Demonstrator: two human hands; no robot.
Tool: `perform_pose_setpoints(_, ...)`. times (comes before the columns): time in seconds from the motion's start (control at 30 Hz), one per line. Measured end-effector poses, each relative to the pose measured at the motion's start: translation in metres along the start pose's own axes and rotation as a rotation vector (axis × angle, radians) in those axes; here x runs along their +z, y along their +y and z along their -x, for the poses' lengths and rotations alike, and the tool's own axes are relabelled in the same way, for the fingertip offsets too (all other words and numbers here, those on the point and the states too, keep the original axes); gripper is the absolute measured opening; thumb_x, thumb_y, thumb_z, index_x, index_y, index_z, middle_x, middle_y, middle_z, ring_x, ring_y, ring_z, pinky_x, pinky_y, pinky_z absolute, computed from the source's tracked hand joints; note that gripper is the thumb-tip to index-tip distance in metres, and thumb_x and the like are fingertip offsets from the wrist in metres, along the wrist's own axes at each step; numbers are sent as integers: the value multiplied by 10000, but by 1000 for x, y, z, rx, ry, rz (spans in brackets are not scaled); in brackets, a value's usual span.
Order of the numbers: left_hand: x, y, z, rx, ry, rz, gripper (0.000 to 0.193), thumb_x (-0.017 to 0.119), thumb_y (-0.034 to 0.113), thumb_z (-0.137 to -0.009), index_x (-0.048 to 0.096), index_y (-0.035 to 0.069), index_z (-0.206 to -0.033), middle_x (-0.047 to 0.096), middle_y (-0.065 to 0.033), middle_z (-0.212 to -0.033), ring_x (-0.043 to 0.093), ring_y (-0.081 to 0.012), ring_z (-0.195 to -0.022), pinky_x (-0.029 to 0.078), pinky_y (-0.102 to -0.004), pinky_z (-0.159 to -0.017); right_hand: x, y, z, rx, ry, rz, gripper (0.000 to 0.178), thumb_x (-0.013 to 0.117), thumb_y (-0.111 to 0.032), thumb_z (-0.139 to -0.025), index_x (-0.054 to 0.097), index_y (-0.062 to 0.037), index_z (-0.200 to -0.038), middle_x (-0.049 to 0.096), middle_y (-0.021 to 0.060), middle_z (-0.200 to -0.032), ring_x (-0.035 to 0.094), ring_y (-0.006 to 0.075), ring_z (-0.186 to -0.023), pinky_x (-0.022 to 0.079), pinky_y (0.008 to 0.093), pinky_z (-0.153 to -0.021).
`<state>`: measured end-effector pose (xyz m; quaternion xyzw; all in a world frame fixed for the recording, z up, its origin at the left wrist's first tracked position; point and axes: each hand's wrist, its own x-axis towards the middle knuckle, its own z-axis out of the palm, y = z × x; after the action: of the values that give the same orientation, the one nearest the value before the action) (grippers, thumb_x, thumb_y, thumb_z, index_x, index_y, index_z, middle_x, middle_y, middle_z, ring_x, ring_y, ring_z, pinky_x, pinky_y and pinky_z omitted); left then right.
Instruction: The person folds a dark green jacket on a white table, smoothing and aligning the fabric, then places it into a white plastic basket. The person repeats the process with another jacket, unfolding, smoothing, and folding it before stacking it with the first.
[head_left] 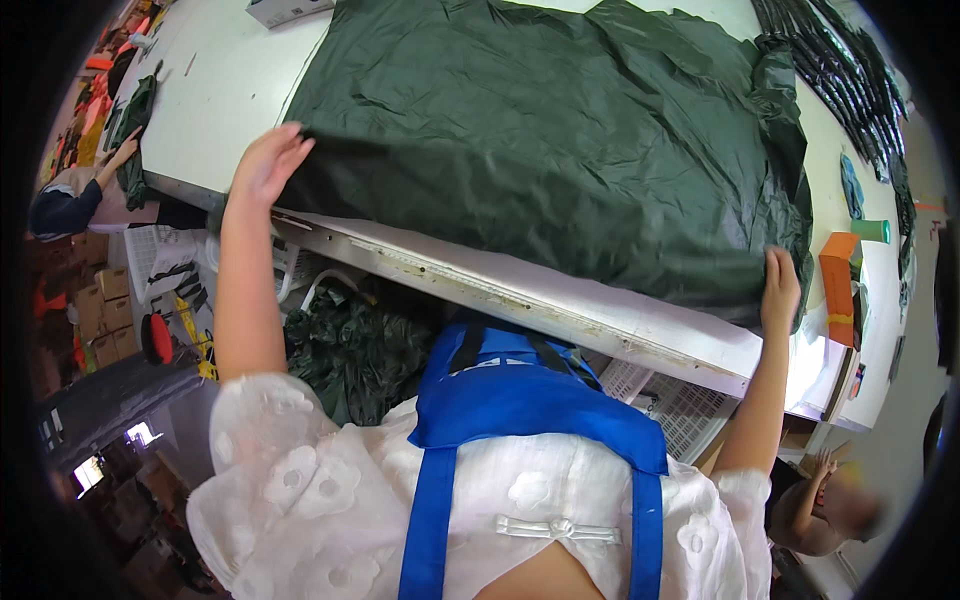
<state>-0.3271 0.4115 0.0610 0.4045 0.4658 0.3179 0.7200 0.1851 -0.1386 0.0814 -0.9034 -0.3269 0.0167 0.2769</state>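
Observation:
A large dark green sheet of thin fabric (540, 130) lies spread over the white table (215, 90). My left hand (265, 165) rests flat on its near left corner, fingers apart. At the near right corner, by the table's front edge, my right hand (780, 288) presses on the fabric's edge with fingers extended. Neither hand is closed around the fabric. A blue apron (520, 400) over a white top fills the bottom of the view.
Dark green fabric is piled under the table (355, 350). An orange box (838, 285) and a green cup (872, 231) stand at the right, with black strips (850, 70) behind. Another person sits at far left (70, 200) and another at lower right (830, 505).

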Motion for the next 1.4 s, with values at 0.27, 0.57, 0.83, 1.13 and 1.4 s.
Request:
perform_pose_setpoints(0.27, 174, -81, -32, 620, 54, -1342, 543, 635, 229, -856, 452, 44, -1333, 525, -221, -1288, 499, -359, -1196, 407, -414, -1003, 120, 34, -107, 109, -36, 364, 314, 464, -381, -957, 583, -116, -1075, 657, 197, -980, 618, 402, -917, 480, 489, -763)
perform_pose_setpoints(0.57, 240, -188, 39, 795, -522, -1858, 530, 488, 453, -927, 373, 348, -1434, 252, -45, -1542, 208, -277, -1420, 94, -532, -1144, 94, 51, -44, 46, 161, 561, 392, 485, -379, -948, 549, -115, -1231, 635, 107, -1088, 563, 277, -1084, 371, 444, -969)
perform_pose_setpoints(0.83, 249, -198, 29, 871, -561, -1879, 530, 485, 471, -920, 382, 349, -1426, 239, -48, -1544, 189, -294, -1423, 81, -528, -1149, 10, 190, 64, 39, 211, 189, 295, 476, -138, -895, 581, -38, -1152, 586, 123, -1237, 401, 354, -1309, 312, 425, -1078)
perform_pose_setpoints(1.13, 249, -198, 30, 861, -568, -1945, 553, 520, 416, -910, 383, 305, -1435, 224, -55, -1548, 191, -296, -1419, 82, -520, -1148, -8, 219, 48, -50, 62, 353, 319, 499, 74, -651, 615, -33, -928, 610, 135, -1066, 535, 337, -1093, 407, 418, -941)
perform_pose_setpoints(1.4, 252, -199, 37, 901, -602, -1943, 574, 543, 416, -889, 390, 297, -1430, 224, -59, -1548, 186, -296, -1422, 100, -530, -1143, -25, 259, 53, 93, -275, 517, 84, 477, -30, -788, 546, -77, -782, 600, 186, -697, 594, 382, -714, 438, 470, -697)
